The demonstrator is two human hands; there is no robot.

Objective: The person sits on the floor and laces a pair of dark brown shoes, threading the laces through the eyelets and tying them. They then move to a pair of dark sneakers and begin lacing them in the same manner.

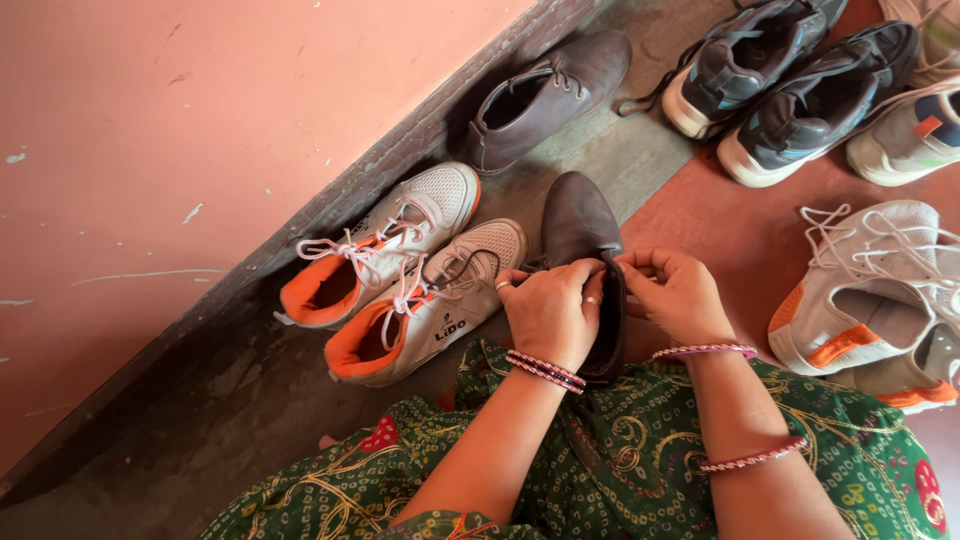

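Dark brown leather shoe [580, 225] — toe pointing away, upright on the floor (collar pinched between fingers).

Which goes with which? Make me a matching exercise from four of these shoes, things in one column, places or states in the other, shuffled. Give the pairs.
Things:
1. near brown shoe
2. far brown shoe
3. white-and-orange pair
4. dark sneakers

Places or states:
a. alone against the foot of the wall, laces tied
b. top right, side by side, white soles
c. gripped at its opening by the left hand and right hand
d. just left of the left hand, pale laces

Pairs: 1-c, 2-a, 3-d, 4-b
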